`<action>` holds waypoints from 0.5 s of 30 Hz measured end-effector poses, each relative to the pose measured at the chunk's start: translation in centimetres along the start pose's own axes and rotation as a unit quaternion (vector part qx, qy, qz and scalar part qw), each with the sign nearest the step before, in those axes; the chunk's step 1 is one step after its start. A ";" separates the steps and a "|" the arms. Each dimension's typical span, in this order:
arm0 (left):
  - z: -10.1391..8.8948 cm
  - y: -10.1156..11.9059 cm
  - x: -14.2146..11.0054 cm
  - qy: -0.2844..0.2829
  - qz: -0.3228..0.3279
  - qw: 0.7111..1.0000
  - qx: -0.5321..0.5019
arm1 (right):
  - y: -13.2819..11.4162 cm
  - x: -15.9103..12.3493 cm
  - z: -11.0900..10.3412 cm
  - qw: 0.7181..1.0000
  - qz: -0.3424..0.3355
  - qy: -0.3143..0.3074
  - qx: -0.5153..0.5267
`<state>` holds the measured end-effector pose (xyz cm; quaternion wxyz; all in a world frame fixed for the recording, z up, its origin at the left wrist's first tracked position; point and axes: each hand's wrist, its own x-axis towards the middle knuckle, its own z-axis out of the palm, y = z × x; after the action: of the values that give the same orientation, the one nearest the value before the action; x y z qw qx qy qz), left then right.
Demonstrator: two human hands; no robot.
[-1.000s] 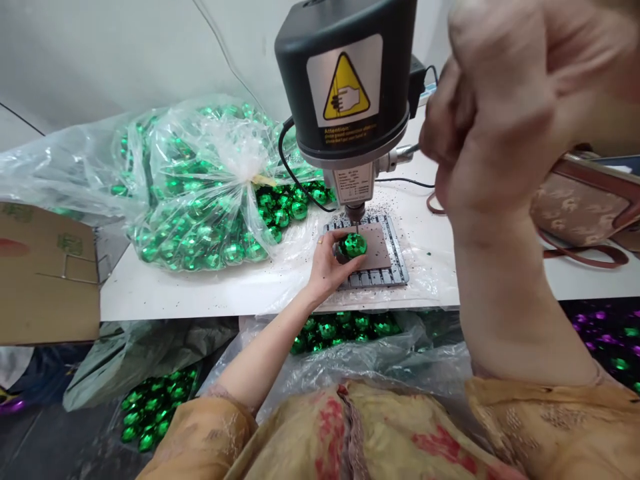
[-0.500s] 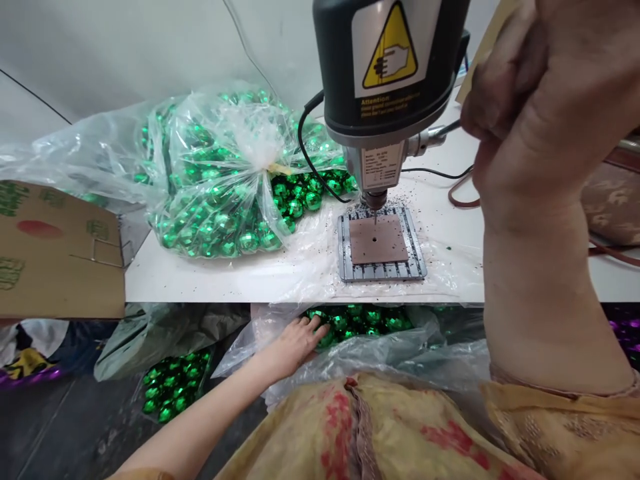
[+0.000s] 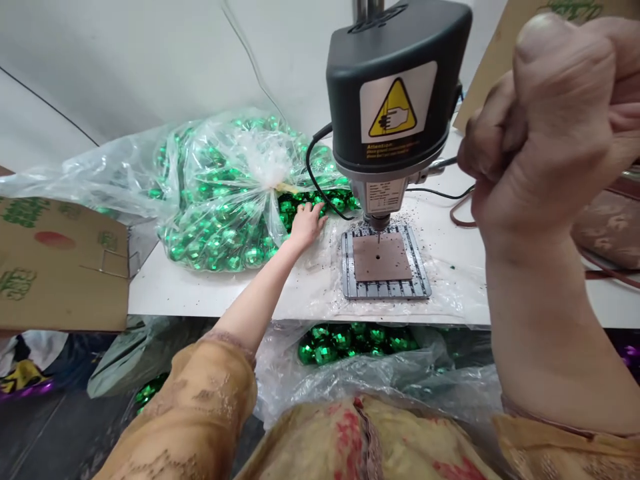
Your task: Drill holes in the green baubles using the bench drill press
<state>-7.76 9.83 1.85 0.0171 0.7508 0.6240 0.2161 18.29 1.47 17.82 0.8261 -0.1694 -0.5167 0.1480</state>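
My left hand [image 3: 308, 227] reaches over the table, fingers apart, at the shiny green faceted balls [image 3: 289, 207] spilling from the mouth of a clear plastic bag [image 3: 215, 193]. My right hand [image 3: 545, 127] is closed round the feed lever [image 3: 447, 162] of a small black bench drill press [image 3: 395, 100]. Below its thin drill bit [image 3: 379, 238] lies a brown square board [image 3: 395, 259] with one dark hole. The board rests on a slotted grey metal base [image 3: 387, 291]. No ball sits on the board.
Another plastic bag of green balls [image 3: 340, 340] lies open at my lap, below the table edge. A cardboard box [image 3: 65, 267] stands at the left. Dark shavings dot the white table [image 3: 220, 293] round the base. A black cable [image 3: 315, 173] hangs beside the drill.
My left hand has moved up from the balls at my lap to those by the bag on the table. My right hand stays on the lever. The view has tilted up slightly.
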 end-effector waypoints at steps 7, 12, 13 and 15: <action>1.9 0.1 -0.2 0.026 -0.052 0.997 -0.059 | -1.4 -0.2 -0.3 0.997 0.056 -0.026 -0.045; 0.9 0.4 -2.5 0.039 -0.147 0.957 -0.249 | -0.9 -0.3 0.0 1.000 0.000 -0.008 -0.006; 0.7 0.6 -3.0 0.042 -0.174 0.930 -0.322 | -0.7 -0.2 0.1 1.000 -0.004 -0.007 0.005; 0.2 1.3 -4.3 0.029 -0.218 0.855 -0.469 | -0.4 -0.2 0.2 1.000 -0.008 -0.003 0.028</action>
<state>-7.02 5.58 0.75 0.3959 0.4920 0.5966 0.4952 18.08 1.12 17.92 0.8302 -0.1417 -0.5160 0.1565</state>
